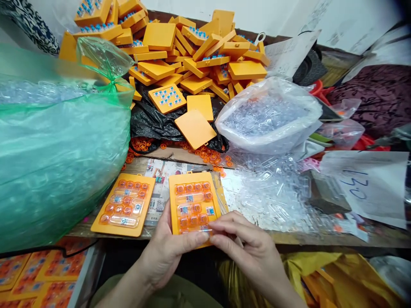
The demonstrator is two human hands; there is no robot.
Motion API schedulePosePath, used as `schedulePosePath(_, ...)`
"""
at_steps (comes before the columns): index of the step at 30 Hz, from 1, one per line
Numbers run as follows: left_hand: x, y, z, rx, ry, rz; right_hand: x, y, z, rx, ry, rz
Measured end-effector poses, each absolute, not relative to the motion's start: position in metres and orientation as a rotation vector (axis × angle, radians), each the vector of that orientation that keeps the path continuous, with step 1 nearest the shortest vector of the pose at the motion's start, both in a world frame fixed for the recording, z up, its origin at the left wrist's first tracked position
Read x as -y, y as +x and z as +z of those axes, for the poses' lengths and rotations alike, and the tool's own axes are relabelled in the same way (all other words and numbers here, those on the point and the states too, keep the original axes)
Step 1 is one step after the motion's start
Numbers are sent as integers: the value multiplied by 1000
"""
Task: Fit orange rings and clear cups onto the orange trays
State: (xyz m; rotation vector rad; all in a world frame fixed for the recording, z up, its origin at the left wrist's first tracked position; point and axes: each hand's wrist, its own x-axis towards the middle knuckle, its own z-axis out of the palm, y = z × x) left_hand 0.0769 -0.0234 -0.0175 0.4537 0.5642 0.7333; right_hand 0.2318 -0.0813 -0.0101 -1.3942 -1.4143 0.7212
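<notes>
An orange-yellow plastic panel (195,182) with orange rings and clear caps over it is tilted up at the table's front edge. My left hand (170,246) grips it from the left, thumb lying across its lower edge. At the panel's lower right corner, my right hand (247,244) has thumb and forefinger closed in a pinch on a small clear plastic piece (207,229), partly hidden by the fingers. A second panel (123,204), fitted with clear caps and orange rings, lies flat to the left.
Orange panels with blue pieces (192,51) are heaped at the back. A green bag (64,149) bulges at left. Clear parts fill a white bag (269,115) and spread as a loose pile (276,192) at right. Orange rings (215,158) are scattered mid-table. A box of panels (48,273) stands lower left.
</notes>
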Motion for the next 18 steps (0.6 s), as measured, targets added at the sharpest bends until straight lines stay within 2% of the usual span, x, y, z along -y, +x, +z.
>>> schedulePosePath(5, 30, 80, -17, -678, 518, 788, 89, 226, -24, 1384, -1464, 499)
schedulePosePath(11, 32, 80, -29, -833, 745, 835, 90, 205, -41, 683, -1237, 1106)
schedulePosePath(15, 30, 83, -34, -884, 836, 855, 87, 205, -48, 566, -1219, 1133)
schedulePosePath(18, 24, 88, -34, -810, 701, 886, 73, 223, -40, 897, -1425, 1056)
